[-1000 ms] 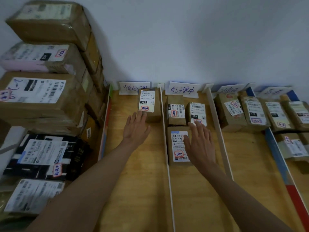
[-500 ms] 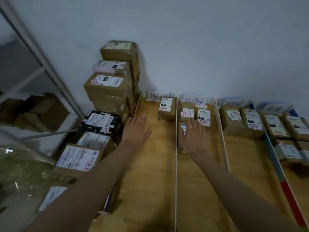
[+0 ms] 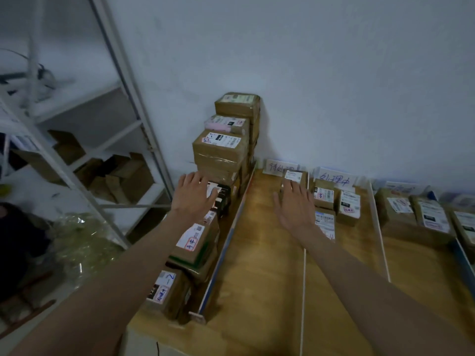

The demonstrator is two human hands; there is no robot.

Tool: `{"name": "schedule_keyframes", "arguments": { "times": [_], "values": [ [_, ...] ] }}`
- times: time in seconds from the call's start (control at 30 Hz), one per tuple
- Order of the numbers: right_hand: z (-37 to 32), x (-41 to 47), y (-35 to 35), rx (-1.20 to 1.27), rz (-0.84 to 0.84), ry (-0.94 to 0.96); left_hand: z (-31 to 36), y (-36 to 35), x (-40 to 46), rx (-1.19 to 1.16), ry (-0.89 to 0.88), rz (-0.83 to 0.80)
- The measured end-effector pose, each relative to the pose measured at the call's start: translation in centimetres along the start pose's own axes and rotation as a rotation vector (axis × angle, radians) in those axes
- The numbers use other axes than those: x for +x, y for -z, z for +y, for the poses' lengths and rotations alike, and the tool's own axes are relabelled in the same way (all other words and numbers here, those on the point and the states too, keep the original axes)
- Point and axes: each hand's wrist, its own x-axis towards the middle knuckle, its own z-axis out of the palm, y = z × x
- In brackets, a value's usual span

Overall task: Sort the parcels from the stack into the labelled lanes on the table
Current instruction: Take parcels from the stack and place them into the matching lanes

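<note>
A stack of brown parcels [image 3: 221, 150] stands at the table's left edge against the wall, with lower parcels in front of it. My left hand [image 3: 191, 197] hovers with spread fingers over a black parcel [image 3: 223, 195] in that row, holding nothing. My right hand [image 3: 295, 209] is stretched flat over the first lane [image 3: 257, 253], just in front of a small brown parcel [image 3: 295, 177] at that lane's far end. The second lane holds three labelled parcels [image 3: 348, 206].
White dividers [image 3: 303, 291] split the wooden table into lanes with paper labels [image 3: 281, 167] at the wall. More parcels [image 3: 411, 211] fill the lanes at right. A white metal shelf rack [image 3: 84, 140] with cardboard stands left of the table.
The view has swung left. My left hand moved from the first lane out over the black parcel in the stack row. My right hand moved from the second lane into the first.
</note>
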Motion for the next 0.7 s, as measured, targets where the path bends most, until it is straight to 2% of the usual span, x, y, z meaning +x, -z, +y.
{"name": "schedule_keyframes", "arguments": {
  "times": [0.13,0.43,0.57,0.7],
  "values": [
    [-2.9,2.6,-0.6,0.049,-0.001,0.0,-3.3,0.3,2.1,-0.019,0.029,0.013],
    [-9.4,11.9,-2.9,0.217,-0.083,-0.15,-10.0,-0.7,12.3,-0.103,0.061,0.017],
    [-11.5,16.8,-4.4,0.396,-0.134,-0.291,-11.8,-2.1,18.0,-0.227,0.082,-0.006],
    [-12.6,20.3,-6.6,0.595,-0.213,-0.477,-11.9,-4.2,21.6,-0.38,0.132,-0.104]
  ]
}}
